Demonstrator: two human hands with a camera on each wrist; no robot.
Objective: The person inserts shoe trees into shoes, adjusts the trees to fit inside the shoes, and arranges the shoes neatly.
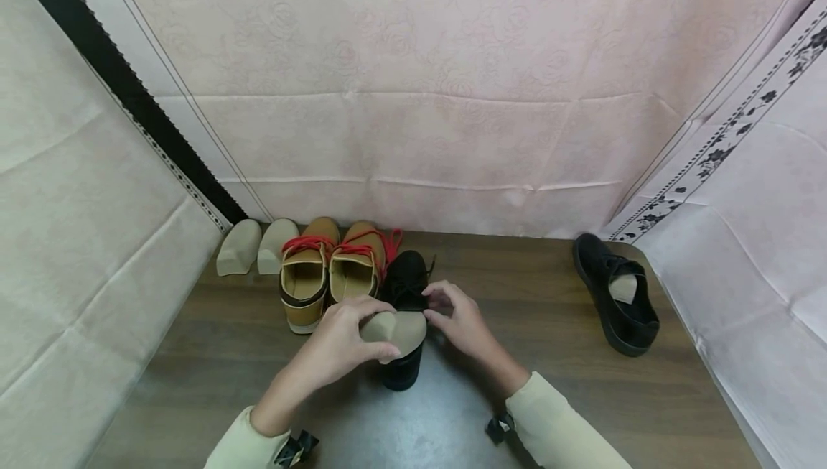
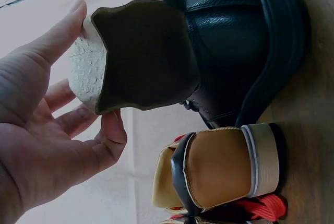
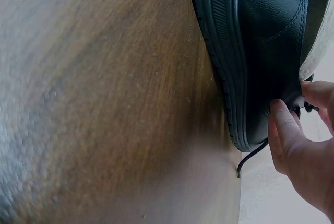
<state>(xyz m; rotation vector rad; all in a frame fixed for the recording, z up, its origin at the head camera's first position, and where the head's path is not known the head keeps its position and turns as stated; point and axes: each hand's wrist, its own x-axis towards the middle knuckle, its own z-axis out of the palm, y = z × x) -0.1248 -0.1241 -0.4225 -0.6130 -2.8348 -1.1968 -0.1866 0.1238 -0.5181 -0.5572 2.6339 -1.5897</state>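
A black lace-up shoe [image 1: 402, 375] stands on the floor between the two hands. From its opening rises a pale moulded shoe insert [image 1: 407, 329], its lower part hidden inside the shoe. My left hand [image 1: 345, 343] pinches the insert's upper end between thumb and fingers; the left wrist view shows the insert [image 2: 146, 54] with a wavy rim. At the lace area my right hand [image 1: 455, 314] grips the shoe's upper, fingertips [image 3: 279, 106] against the leather near the eyelets. A loose lace [image 3: 250, 156] trails past the toe in the right wrist view.
Left of the black shoe stands a pair of tan shoes [image 1: 300, 314] with red laces [image 1: 310, 243]. Two more pale inserts [image 1: 237, 248] stand in the left corner. Another black shoe [image 1: 610, 304] with an insert inside sits far right. Cloth-covered walls [image 1: 413, 138] enclose the wooden floor [image 1: 517, 275].
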